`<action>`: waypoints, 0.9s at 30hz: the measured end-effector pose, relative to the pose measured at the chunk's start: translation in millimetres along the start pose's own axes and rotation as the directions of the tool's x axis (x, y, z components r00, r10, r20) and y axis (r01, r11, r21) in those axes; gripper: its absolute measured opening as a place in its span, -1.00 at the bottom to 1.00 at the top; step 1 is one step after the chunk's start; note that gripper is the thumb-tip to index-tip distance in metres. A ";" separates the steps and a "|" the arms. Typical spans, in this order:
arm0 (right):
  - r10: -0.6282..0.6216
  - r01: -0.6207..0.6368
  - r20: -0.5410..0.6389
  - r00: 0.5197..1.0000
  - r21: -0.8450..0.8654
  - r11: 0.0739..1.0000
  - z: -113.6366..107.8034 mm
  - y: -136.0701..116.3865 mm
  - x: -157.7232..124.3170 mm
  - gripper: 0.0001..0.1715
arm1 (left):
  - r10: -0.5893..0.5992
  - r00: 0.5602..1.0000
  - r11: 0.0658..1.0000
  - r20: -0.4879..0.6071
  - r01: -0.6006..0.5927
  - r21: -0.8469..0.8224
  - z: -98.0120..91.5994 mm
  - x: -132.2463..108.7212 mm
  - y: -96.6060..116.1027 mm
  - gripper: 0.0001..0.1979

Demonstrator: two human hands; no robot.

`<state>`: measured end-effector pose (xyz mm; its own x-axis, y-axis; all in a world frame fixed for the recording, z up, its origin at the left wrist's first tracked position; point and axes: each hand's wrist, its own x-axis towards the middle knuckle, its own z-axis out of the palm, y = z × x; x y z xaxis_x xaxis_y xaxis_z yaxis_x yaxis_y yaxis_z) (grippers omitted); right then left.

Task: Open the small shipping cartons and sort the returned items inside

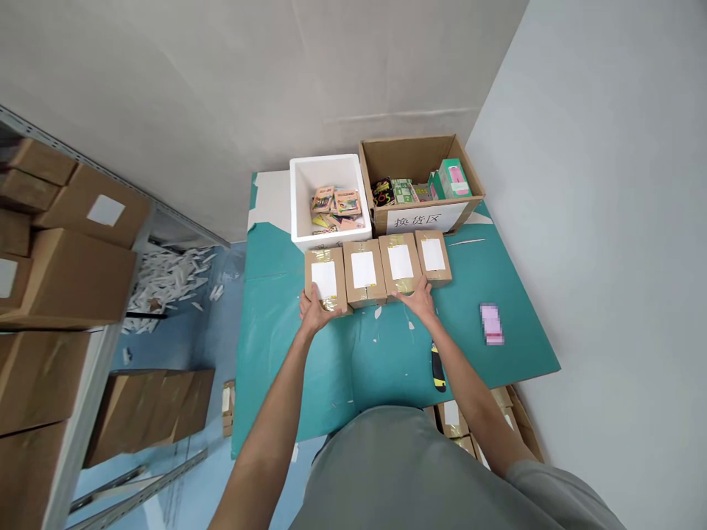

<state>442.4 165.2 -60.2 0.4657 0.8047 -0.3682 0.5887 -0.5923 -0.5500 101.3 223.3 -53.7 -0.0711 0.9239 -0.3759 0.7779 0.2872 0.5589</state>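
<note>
Several small brown cardboard boxes stand side by side in a row on the green table, each with a white label on top. My left hand (316,313) grips the near left corner of the leftmost cardboard box (332,258). At the near edge of the third cardboard box (389,246), my right hand (418,298) takes hold with thumb and fingers apart, its fingertips by the gap to the rightmost box (440,276). Between them sits the second box (358,295), touched by neither hand. The undersides of the boxes are hidden.
Behind the row are a white foam box (295,202) with small colourful packs and an open carton (406,154) holding packages. A black-and-yellow utility knife (438,369) lies beside my right forearm, a pink blurred item (491,324) farther right. Shelving (102,353) with cartons stands left.
</note>
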 end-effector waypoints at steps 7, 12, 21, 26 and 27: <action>-0.142 0.083 -0.269 0.953 -0.220 0.972 -36.9 10.4 44.7 -0.32 | -0.015 1.000 1.000 0.021 0.014 0.023 0.4 0.7 -4.5 0.63; 0.074 -0.112 -0.184 0.980 -0.207 0.972 -51.0 8.8 70.5 -0.05 | -0.016 1.000 0.998 0.021 0.015 0.053 0.2 0.9 -3.0 0.59; 0.155 -0.174 -0.299 0.942 -0.037 0.984 -85.0 28.0 42.7 -0.04 | -0.023 1.000 0.998 0.008 0.022 0.051 -1.9 -2.7 6.3 0.59; 0.144 -0.098 -0.500 0.854 0.118 0.988 -100.2 107.3 -55.4 -0.02 | 0.014 0.999 0.999 -0.032 -0.013 0.049 3.6 -5.6 6.1 0.55; 0.111 -0.064 -0.523 0.845 0.107 0.992 -100.1 122.8 -80.5 -0.01 | 0.025 0.999 0.999 -0.037 -0.024 0.039 4.5 -6.0 5.7 0.55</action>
<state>543.4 23.8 -23.0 0.8044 0.5938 0.0196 0.4837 -0.6354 -0.6019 109.0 218.3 -51.6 -0.0745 0.9397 -0.3339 0.8032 0.2549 0.5384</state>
